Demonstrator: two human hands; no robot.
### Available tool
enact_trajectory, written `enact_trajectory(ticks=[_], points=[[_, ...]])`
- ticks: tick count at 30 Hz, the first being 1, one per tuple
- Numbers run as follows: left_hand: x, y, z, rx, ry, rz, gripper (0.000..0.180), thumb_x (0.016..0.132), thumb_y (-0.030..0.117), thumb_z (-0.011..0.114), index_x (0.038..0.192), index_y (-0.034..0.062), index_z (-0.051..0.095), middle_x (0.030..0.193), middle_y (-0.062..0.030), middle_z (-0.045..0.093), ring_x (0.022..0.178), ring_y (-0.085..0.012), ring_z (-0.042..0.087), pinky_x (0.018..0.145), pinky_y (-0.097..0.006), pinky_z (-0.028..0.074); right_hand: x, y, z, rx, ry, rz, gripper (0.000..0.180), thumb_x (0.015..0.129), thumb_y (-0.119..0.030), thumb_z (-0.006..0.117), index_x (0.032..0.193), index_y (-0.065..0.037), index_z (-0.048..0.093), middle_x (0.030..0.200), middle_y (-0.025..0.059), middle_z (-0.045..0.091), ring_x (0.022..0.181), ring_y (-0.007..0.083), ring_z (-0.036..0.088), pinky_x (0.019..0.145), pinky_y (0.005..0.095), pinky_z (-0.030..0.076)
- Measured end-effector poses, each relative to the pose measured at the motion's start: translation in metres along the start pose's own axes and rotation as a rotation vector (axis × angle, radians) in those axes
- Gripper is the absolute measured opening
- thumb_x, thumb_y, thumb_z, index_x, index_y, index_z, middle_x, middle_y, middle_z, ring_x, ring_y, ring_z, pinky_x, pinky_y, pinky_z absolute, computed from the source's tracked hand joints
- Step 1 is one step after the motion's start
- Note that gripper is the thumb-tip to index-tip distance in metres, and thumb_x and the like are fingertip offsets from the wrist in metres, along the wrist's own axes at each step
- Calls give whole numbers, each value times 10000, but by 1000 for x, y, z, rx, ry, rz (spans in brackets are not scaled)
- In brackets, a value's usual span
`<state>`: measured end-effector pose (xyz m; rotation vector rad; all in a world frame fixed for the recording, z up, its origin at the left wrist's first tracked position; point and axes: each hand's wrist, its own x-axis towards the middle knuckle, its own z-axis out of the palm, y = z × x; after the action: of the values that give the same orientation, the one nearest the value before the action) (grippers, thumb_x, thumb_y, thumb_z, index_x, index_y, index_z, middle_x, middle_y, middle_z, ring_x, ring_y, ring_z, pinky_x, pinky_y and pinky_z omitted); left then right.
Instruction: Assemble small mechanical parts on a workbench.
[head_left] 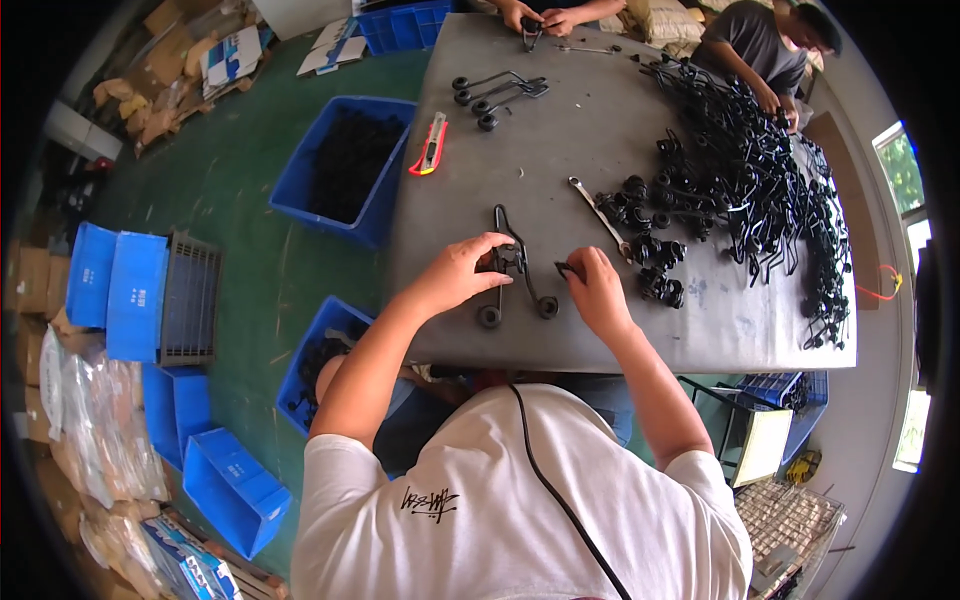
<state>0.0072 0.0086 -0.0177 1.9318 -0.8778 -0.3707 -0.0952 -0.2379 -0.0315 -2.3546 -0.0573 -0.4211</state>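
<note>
A black bent metal rod part [522,262] with round black ends lies on the grey table in front of me. My left hand [462,270] curls around its left side, thumb and fingers closed on it near the middle. To the right of it, my right hand [597,288] pinches a small dark piece [564,267] whose kind is too small to make out. A wrench [598,215] lies beyond my right hand, beside a cluster of black rubber-like round parts [660,268].
A big tangled heap of black bent rods [745,165] covers the table's right side. A red utility knife [430,145] lies near the left edge, with finished-looking rod parts [505,92] beyond. Blue bins [385,205] stand left. Two other people work at the far side.
</note>
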Motion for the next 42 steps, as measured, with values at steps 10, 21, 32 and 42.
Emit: enact_trajectory(ticks=[10, 21, 32, 42], points=[[1, 9, -2, -21, 34, -36, 517, 823, 142, 816, 1285, 127, 587, 879, -74, 650, 755, -189, 601, 729, -345, 513, 39, -14, 25, 876, -239, 569, 217, 919, -34, 674, 1109, -4, 572, 907, 62, 627, 730, 125, 636, 649, 277, 526], [5, 20, -6, 98, 16, -50, 530, 804, 144, 831, 1278, 102, 598, 966, -119, 682, 813, -222, 650, 757, -359, 530, 43, -36, 12, 619, -310, 462, 228, 880, -109, 728, 1017, 9, 589, 830, 63, 620, 709, 140, 624, 657, 296, 520], [0, 32, 37, 590, 212, -113, 499, 771, 43, 676, 1252, 3, 552, 1129, -204, 553, 967, -422, 622, 837, -478, 523, 34, -38, 27, 353, -187, 255, 286, 864, -110, 733, 1104, -30, 602, 938, 119, 622, 760, 218, 619, 687, 333, 518], [-14, 5, 63, 352, 708, -114, 658, 755, 122, 811, 1310, 5, 477, 1127, -194, 592, 1016, -367, 618, 852, -446, 510, -33, 1, -23, -340, 183, 209, 369, 874, -250, 739, 1178, -82, 611, 1054, 140, 593, 949, 352, 617, 811, 452, 498]])
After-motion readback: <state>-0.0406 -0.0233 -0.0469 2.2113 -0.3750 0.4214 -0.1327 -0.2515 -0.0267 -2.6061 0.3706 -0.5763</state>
